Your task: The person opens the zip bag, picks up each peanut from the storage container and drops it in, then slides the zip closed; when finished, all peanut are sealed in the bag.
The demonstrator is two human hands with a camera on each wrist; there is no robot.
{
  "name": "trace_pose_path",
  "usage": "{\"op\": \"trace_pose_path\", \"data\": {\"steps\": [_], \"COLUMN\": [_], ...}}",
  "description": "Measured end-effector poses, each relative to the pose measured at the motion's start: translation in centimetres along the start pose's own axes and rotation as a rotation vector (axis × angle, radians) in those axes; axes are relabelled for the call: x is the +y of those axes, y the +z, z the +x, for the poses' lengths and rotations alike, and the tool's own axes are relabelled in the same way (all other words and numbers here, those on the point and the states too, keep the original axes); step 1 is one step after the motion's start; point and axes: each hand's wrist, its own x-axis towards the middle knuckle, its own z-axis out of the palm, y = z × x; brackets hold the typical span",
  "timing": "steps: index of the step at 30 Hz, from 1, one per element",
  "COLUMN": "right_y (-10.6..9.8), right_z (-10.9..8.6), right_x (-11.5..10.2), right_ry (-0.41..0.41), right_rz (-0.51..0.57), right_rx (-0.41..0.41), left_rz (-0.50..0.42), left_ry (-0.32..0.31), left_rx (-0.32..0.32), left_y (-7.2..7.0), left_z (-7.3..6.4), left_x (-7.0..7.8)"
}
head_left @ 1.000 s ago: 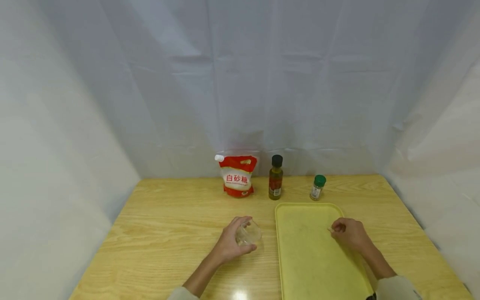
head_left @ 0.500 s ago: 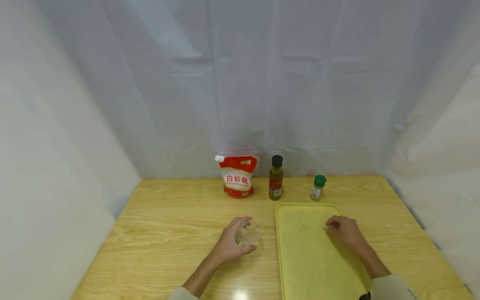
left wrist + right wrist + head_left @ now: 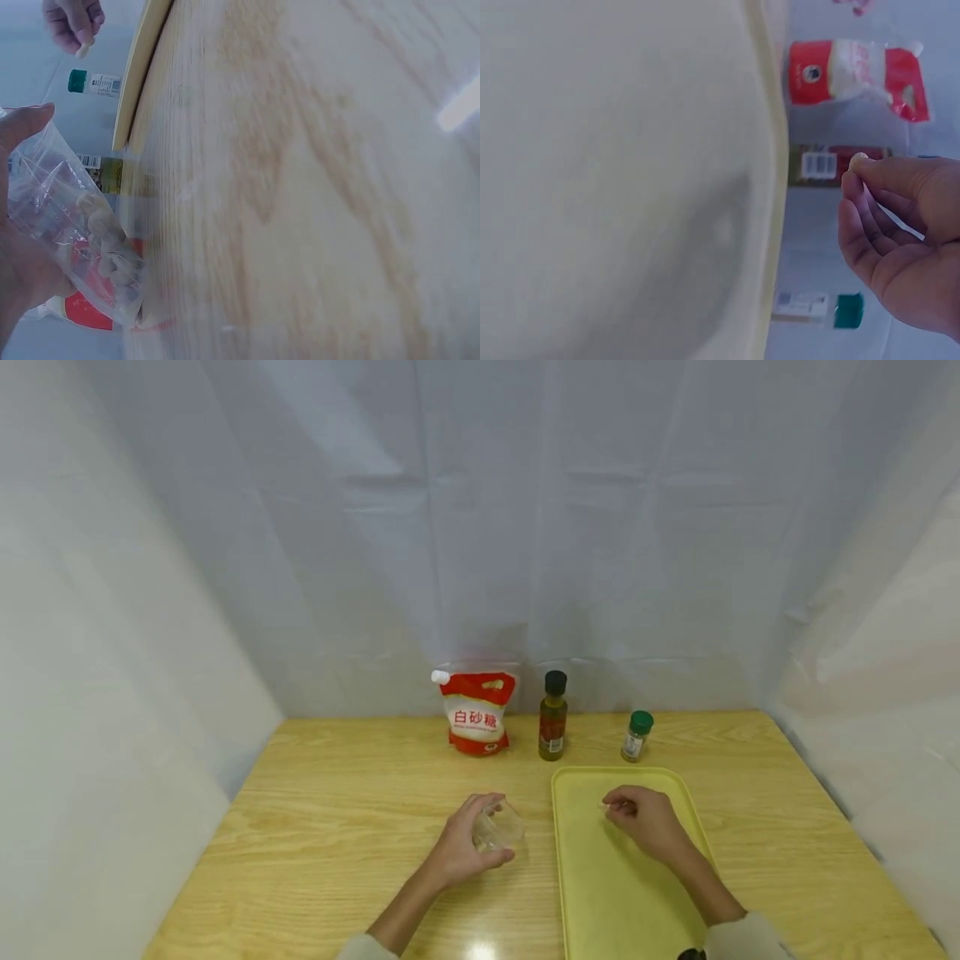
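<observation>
My left hand [image 3: 461, 843] grips a clear cup [image 3: 501, 828] left of the yellow tray [image 3: 611, 893], thumb and fingers spread around its sides. Through its wall the left wrist view shows several pale, nut-like pieces [image 3: 109, 244] gathered toward the lower end. Above the tray's far half is my right hand [image 3: 648, 821], pinching a small pale nut-like piece [image 3: 858, 160] between thumb and fingertips. The other right fingers curl loosely beneath. A shadow of this hand falls on the tray.
Along the back of the wooden table [image 3: 337, 810] stand a red and white sugar pouch [image 3: 477, 717], a dark-capped bottle [image 3: 552, 718] and a small green-capped jar [image 3: 636, 737]. White sheeting [image 3: 480, 527] hangs behind and at both sides.
My right hand has moved left across the tray with the small piece, from near its right rim to over its middle. The left hand and cup have stayed in place.
</observation>
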Motion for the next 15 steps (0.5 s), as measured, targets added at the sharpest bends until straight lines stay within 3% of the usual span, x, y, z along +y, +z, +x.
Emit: {"op": "trace_pose_path", "data": {"steps": [5, 15], "right_y": [0.9, 3.6], "right_z": [0.2, 0.9], "right_x": [-2.6, -6.8], "right_ry": [-0.057, -0.150], "right_rz": [0.040, 0.085], "right_rx": [-0.008, -0.101], "left_rz": [0.001, -0.002], "left_ry": [-0.011, 0.007], "left_rx": [-0.002, 0.010], "left_y": [0.1, 0.0], "left_z": [0.0, 0.1], "left_x": [0.1, 0.1]}}
